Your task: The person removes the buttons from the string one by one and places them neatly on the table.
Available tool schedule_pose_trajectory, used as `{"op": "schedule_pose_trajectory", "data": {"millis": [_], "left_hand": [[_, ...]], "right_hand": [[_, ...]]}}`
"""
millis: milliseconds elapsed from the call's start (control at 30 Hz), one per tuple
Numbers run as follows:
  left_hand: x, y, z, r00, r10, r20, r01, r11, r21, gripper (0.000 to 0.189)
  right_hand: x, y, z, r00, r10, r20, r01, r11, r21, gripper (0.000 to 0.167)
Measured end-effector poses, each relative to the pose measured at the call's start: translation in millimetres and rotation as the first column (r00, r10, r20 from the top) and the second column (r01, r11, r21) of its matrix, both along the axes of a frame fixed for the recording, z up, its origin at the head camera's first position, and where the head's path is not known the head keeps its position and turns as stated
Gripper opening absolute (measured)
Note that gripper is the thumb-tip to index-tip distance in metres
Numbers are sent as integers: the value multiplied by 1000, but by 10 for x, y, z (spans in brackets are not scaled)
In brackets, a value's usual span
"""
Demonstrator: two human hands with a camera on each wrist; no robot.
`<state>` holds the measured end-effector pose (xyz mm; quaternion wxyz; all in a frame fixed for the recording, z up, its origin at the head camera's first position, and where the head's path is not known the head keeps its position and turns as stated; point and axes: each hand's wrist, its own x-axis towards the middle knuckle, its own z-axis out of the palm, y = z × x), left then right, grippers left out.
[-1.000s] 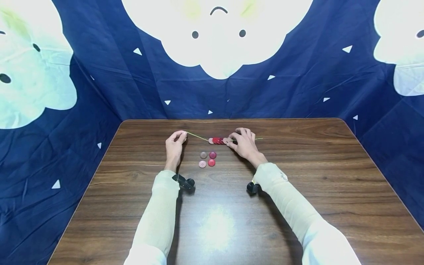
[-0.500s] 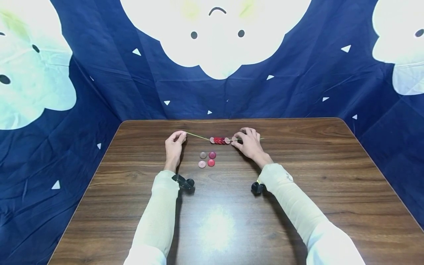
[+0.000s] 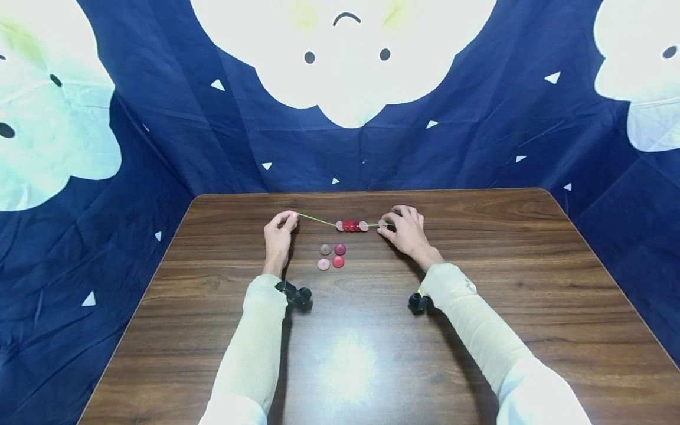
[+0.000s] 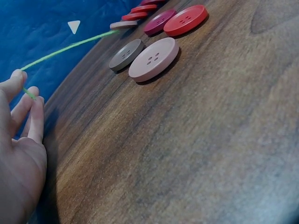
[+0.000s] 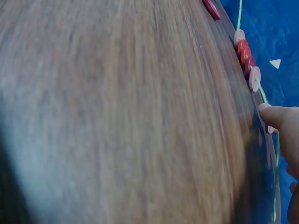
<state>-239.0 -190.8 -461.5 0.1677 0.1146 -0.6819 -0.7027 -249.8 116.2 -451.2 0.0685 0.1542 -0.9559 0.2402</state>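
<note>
A thin green string (image 3: pixel 317 219) runs between the hands, carrying a row of pink, red and dark red buttons (image 3: pixel 348 226). My left hand (image 3: pixel 277 241) pinches the string at its left part, between thumb and fingertips. In the left wrist view a short tail of string shows below the thumb of the left hand (image 4: pixel 23 154). My right hand (image 3: pixel 406 232) pinches a pink button (image 3: pixel 382 224) on the string, apart from the row. In the right wrist view, fingers partly hide this button (image 5: pixel 270 129), and the string hangs on past the right hand (image 5: pixel 288 135).
Several loose buttons lie flat on the wooden table (image 3: pixel 340 307), nearer than the row: a brown one (image 3: pixel 326 249), a dark red one (image 3: pixel 340 249), a pink one (image 3: pixel 323 264) and a red one (image 3: pixel 338 261). A blue cloth (image 3: pixel 234 159) hangs behind the table.
My right hand has moved right with the pink button, widening the gap between it and the strung row. The left hand stays nearly still; the loose buttons have not moved.
</note>
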Motion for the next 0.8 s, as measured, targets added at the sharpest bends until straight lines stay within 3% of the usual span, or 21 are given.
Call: {"op": "schedule_pose_trajectory", "data": {"millis": [400,800], "left_hand": [[19,-11,29,1000,-26,7,26,1000,12,26],[-14,-13,-15,1000,-9,3,9,1000,18,22]], "right_hand": [[3,111,-14,1000,-23,15,23,1000,5,29],[8,200,-1,999,-34,-6,34,999,-4,26]]}}
